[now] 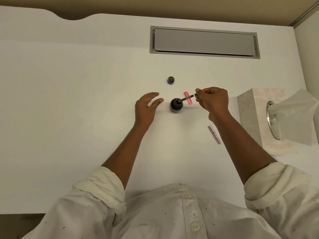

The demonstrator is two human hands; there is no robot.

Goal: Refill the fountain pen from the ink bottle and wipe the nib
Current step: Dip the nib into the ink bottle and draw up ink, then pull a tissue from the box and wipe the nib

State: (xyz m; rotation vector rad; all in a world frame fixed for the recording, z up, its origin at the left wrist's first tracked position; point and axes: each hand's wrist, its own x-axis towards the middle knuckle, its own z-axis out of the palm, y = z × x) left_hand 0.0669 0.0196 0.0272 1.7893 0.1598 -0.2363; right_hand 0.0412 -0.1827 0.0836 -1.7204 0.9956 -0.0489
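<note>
Left hand (148, 106) hung open, fingers loose, just beside the ink bottle (176, 105) but not touching it; right hand (213, 101) pinched the back end of the fountain pen (188, 97), nib slanted into the bottle mouth on the bench (86, 104). I judged the bottle unbraced: a sideways pull could tip it, and lifting out could drip before reaching the tissue box (253, 121), well apart.

i wear a cream-white button-up shirt (155, 214), flecked with tiny dark specks, two pale buttons (195, 226) on its placket. left sleeve (101, 187) and right sleeve (279, 185) are rolled into thick cuffs near my elbows.
</note>
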